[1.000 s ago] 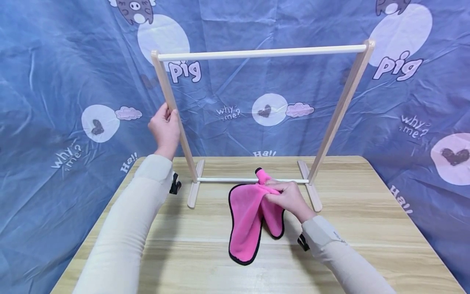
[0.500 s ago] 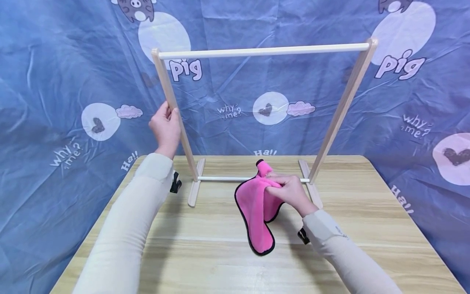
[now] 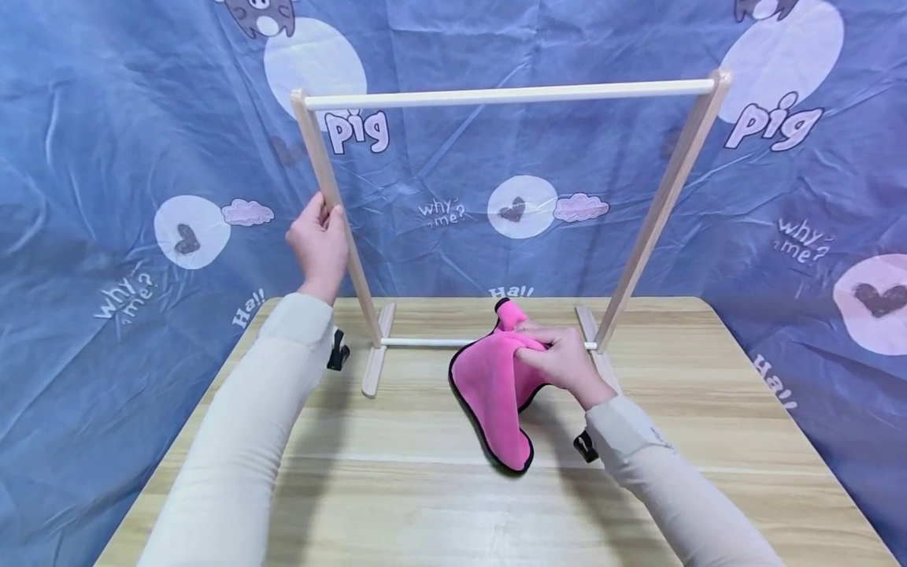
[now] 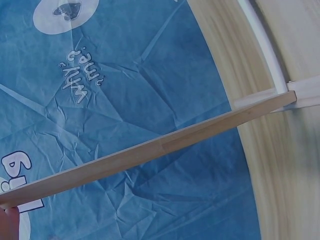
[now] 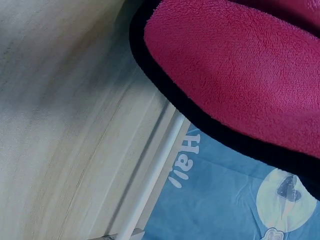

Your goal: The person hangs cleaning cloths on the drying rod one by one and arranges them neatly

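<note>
A pink towel point(image 3: 489, 378) with black edging hangs bunched from my right hand point(image 3: 567, 361), pinched between thumb and fingers. It is held in front of the wooden rack's white lower rail point(image 3: 418, 342) and covers part of it. Up close, the right wrist view shows the towel's fuzzy pink face point(image 5: 235, 75), while the right hand is out of sight there. My left hand point(image 3: 319, 246) grips the rack's left upright point(image 3: 360, 279) about halfway up. In the left wrist view, only a fingertip point(image 4: 11, 224) appears at the upright's edge.
The rack's white top rail point(image 3: 510, 96) spans both uprights, with nothing hung on it. Its right upright point(image 3: 659, 220) and flat feet point(image 3: 378, 354) stand on a wood-grain table point(image 3: 397, 488). A blue printed cloth backdrop point(image 3: 439, 157) surrounds the table's back and sides.
My right hand has risen slightly and moved a little right with the towel. The towel's lower corner has swung right and up. My left hand keeps its hold on the upright.
</note>
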Demonstrator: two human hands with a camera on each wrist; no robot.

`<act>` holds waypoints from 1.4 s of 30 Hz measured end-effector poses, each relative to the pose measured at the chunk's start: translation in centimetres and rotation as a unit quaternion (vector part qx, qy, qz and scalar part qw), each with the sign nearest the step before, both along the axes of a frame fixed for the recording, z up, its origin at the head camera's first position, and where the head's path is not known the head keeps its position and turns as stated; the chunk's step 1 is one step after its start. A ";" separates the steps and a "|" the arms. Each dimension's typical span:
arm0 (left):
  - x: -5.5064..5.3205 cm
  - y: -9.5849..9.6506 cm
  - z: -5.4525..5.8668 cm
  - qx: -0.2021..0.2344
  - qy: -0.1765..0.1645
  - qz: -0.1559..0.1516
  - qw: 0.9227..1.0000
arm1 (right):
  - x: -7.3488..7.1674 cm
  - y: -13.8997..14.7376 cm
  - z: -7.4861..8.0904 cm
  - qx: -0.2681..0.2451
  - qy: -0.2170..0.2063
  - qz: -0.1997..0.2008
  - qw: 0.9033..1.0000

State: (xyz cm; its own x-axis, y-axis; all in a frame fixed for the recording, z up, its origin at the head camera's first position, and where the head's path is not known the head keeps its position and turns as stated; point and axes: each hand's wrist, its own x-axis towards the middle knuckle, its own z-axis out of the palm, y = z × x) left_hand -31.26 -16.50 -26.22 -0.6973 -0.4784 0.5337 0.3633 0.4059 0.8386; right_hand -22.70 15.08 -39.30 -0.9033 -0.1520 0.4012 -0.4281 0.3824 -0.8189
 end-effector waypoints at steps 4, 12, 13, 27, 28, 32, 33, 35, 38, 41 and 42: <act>0.0 0.1 0.1 0.000 0.007 -0.002 1.000 | 0.0 0.1 0.6 -0.016 -0.020 0.002 1.000; -0.2 0.0 -0.1 -0.019 0.016 0.007 1.000 | -0.1 0.7 1.8 -0.039 -0.033 -0.001 0.999; -0.2 0.0 -0.1 -0.018 0.015 0.007 1.000 | -0.1 0.9 2.0 -0.030 -0.028 -0.006 0.999; -0.1 -0.1 -0.2 -0.019 0.013 0.008 1.000 | -0.2 1.1 3.6 -0.026 0.020 -0.011 0.999; -0.1 -0.1 -0.2 -0.021 0.014 0.009 1.000 | -0.2 1.2 3.7 -0.026 0.023 -0.011 0.999; 0.0 0.0 -0.2 -0.025 0.019 0.011 0.999 | -0.3 1.2 4.0 -0.033 0.033 -0.005 0.999; 0.0 0.0 -0.2 -0.025 0.019 0.011 0.999 | -0.4 1.2 4.2 -0.035 0.035 -0.002 0.999; 0.0 0.0 -0.2 -0.025 0.019 0.010 0.999 | -0.5 1.2 4.4 -0.040 0.042 0.004 0.998; -0.1 -0.1 -0.2 -0.025 0.017 0.010 0.999 | -0.5 1.2 4.9 -0.045 0.057 0.013 0.997; -0.2 -0.1 -0.3 -0.027 0.016 0.011 0.999 | -0.6 1.2 5.3 -0.047 0.073 0.019 0.996; -0.2 -0.1 -0.3 -0.026 0.016 0.011 0.999 | -0.5 1.2 5.5 -0.047 0.077 0.020 0.996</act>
